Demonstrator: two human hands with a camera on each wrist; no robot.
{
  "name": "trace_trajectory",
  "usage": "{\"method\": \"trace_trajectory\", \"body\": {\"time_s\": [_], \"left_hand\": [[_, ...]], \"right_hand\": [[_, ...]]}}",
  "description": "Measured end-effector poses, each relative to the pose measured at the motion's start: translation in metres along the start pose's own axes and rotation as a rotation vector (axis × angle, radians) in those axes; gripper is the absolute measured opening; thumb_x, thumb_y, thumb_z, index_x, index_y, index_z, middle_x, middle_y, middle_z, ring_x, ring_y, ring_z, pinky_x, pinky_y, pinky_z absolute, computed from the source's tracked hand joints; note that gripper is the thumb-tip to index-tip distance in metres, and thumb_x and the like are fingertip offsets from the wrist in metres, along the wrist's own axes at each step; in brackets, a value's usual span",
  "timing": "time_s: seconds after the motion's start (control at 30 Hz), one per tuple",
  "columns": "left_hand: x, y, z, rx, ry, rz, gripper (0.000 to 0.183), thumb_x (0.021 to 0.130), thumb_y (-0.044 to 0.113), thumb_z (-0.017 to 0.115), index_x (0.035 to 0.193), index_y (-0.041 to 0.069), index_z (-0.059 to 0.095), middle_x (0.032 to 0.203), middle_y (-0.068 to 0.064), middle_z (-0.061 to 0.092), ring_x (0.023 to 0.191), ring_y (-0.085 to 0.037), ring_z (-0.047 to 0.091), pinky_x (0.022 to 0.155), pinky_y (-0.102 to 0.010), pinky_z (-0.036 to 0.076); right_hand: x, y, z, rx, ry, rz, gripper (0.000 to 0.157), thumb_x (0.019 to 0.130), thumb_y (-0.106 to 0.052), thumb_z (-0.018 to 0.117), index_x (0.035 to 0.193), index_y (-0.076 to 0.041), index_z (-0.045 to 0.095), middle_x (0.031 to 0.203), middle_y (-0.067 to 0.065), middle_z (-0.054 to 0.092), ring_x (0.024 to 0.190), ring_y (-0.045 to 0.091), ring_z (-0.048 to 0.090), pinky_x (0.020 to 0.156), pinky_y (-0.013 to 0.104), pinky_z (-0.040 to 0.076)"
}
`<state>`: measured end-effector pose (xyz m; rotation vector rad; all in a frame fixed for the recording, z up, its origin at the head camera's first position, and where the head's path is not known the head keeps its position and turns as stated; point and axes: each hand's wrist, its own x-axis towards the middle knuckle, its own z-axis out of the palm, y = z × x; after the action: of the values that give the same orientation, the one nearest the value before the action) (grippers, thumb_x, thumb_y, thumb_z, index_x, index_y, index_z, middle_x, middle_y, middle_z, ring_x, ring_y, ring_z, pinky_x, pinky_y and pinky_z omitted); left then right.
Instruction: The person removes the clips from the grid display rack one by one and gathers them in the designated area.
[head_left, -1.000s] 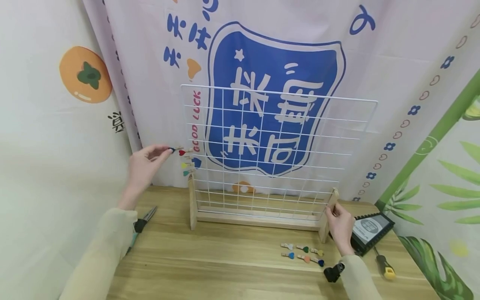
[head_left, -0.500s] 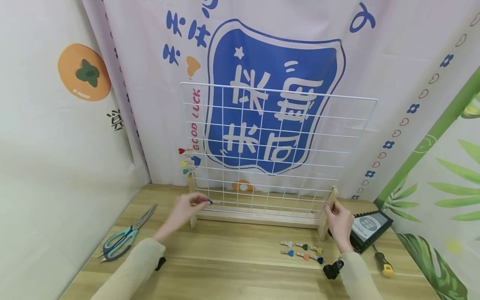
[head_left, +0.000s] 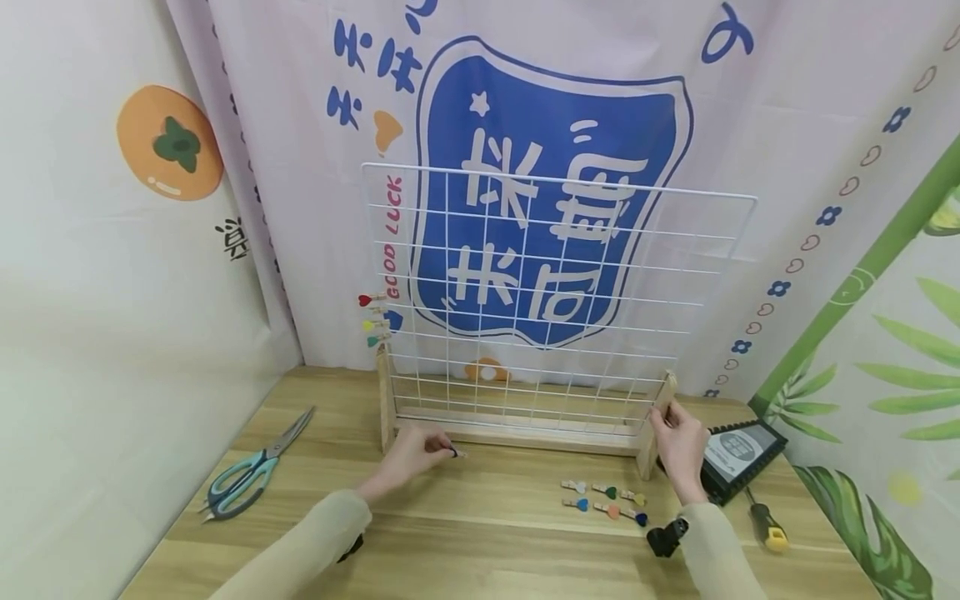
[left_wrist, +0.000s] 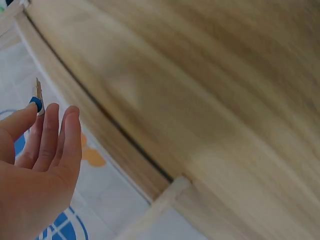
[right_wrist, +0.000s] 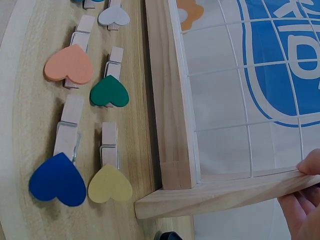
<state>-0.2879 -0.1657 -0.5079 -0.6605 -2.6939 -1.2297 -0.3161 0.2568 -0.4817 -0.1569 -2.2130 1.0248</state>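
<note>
"What's the largest thing?"

"The printed curtain [head_left: 315,208] behind the white wire grid [head_left: 522,257]; then the wooden table [head_left: 420,533] beneath it."

"How does the grid stand?"

"Upright, in a wooden stand [head_left: 517,437] that runs along its foot, with a leg at each end."

"And around it?"

"A black-edged case [head_left: 750,450] lies to the right of the grid, scissors [head_left: 243,479] to the left."

"The hands?"

"The right hand [head_left: 681,442] is at the grid's right end, thumb and fingers gripping that leg of the stand. The left hand [head_left: 416,452] is low in front of the grid, left of its middle, thumb and finger pinched narrow on a peg, the others held out."

"Which peg?"

"The blue heart peg [left_wrist: 36,102]. Six loose pegs [head_left: 609,511] lie in two rows in front of the grid, towards its right end. Three clipped pegs [head_left: 368,326], hearts red, yellow and green, sit one above another on its left edge."
</note>
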Motion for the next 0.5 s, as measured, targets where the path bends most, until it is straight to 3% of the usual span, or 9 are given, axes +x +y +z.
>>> {"method": "trace_trajectory", "body": {"time_s": [0.33,0.5], "left_hand": [[0.004,0.003,0.02,0.089,0.005,-0.082,0.005,0.084,0.005,0.076,0.081,0.004,0.072,0.076,-0.005,0.072,0.067,-0.008,0.061,0.058,-0.015,0.05],[0.006,0.001,0.026,0.132,0.014,-0.065,0.006,0.083,0.002,0.076,0.079,0.004,0.071,0.076,-0.006,0.072,0.066,-0.009,0.061,0.054,-0.014,0.048]], "right_hand": [[0.001,0.001,0.0,0.007,0.005,-0.011,0.016,0.09,-0.004,0.064,0.075,-0.001,0.064,0.081,0.02,0.075,0.056,-0.007,0.046,0.044,0.01,0.035],[0.0,0.001,0.001,0.005,-0.001,0.003,0.018,0.09,-0.005,0.064,0.073,-0.002,0.062,0.078,0.02,0.074,0.054,-0.003,0.046,0.043,0.012,0.034]]}}
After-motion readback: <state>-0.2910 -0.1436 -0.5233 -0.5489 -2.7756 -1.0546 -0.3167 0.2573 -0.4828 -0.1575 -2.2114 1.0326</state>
